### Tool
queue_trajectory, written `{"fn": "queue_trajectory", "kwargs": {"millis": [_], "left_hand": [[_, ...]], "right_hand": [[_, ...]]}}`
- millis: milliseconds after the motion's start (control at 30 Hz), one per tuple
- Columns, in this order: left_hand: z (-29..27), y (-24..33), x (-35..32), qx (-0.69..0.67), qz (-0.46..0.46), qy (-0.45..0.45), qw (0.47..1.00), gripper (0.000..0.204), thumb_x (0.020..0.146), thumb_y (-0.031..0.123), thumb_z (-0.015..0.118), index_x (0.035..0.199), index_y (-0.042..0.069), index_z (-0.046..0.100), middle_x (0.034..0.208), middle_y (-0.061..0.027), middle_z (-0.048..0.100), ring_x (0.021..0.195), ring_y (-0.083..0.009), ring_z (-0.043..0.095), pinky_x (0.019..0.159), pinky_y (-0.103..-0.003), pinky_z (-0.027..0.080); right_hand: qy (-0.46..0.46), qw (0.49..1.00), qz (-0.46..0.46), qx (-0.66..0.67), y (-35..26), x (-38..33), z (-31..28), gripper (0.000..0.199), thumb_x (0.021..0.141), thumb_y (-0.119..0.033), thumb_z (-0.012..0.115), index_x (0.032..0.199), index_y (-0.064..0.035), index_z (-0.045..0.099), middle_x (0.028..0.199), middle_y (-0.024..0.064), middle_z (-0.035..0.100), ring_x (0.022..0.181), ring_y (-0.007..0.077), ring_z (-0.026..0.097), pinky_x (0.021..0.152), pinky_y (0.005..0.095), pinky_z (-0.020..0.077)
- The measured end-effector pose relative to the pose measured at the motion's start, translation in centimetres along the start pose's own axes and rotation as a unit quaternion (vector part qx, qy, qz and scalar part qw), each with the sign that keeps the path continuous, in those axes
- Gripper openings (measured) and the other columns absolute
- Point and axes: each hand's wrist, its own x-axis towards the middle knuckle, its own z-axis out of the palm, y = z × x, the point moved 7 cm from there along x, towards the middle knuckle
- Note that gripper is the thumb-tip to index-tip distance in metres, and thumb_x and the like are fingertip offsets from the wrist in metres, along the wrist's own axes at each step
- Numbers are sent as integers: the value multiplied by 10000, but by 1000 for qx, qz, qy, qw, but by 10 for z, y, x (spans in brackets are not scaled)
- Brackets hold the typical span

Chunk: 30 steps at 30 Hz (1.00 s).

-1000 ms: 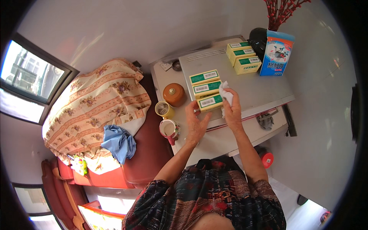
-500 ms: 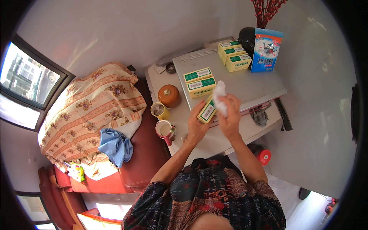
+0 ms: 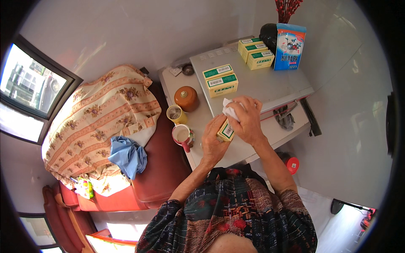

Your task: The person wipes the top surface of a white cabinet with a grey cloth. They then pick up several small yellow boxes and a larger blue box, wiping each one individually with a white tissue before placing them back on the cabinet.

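My left hand point(image 3: 214, 141) is closed around a small yellow and green carton point(image 3: 226, 132), held tilted over the near edge of the grey metal surface. In my right hand point(image 3: 249, 120) is a crumpled white tissue point(image 3: 230, 111), pressed against the carton's upper end. Part of the carton is hidden behind my fingers. Just beyond my hands, two like cartons point(image 3: 222, 89) stand side by side on the grey surface point(image 3: 249, 89). Several more cartons point(image 3: 260, 61) are grouped farther back to the right.
A blue and red packet point(image 3: 290, 48) stands beside a black vase point(image 3: 268, 36) with red sprigs. Left of my hands are a round orange-brown pot point(image 3: 186, 98), a yellow cup point(image 3: 176, 114) and a mug point(image 3: 182, 134). A blue cloth point(image 3: 128, 156) lies on the red sofa point(image 3: 162, 177).
My right hand with the tissue has come down closer over the carton, and its fingers are more bunched. The carton has shifted slightly nearer me. My view has tilted a little.
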Motion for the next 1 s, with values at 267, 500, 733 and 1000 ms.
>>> {"fn": "queue_trajectory", "kwargs": {"millis": [267,500,733,1000], "left_hand": [[-12,-26,-28,-142,-38,28,989,395,735,95,719,1085,-1,564,1007,-117,642,889,-126,593,752,-292,476],[-7,-14,-19,-308,-163,3,937,365,804,56,666,1142,-13,546,1059,-63,632,944,-98,570,816,-262,469],[3,-39,-29,-591,-305,32,746,443,918,199,560,1296,17,419,1188,-68,556,1053,-169,562,893,-299,479],[-3,-38,-29,-632,-338,25,697,648,908,560,410,1331,68,390,1300,-77,489,1182,-212,487,1003,-371,415]], "right_hand": [[26,991,-115,62,-71,-39,1,424,689,-184,661,1102,-124,589,1202,108,511,1154,287,472,932,446,309],[93,994,-49,43,-44,-25,-13,430,734,-194,651,1140,-90,553,1239,128,474,1157,320,426,957,430,279],[112,992,-62,3,-69,-25,-7,446,809,-271,581,1215,-89,553,1277,127,484,1183,311,429,961,430,304],[73,990,-112,-39,-77,-44,13,449,787,-231,597,1212,-92,557,1277,89,502,1204,274,441,939,402,310]]}}
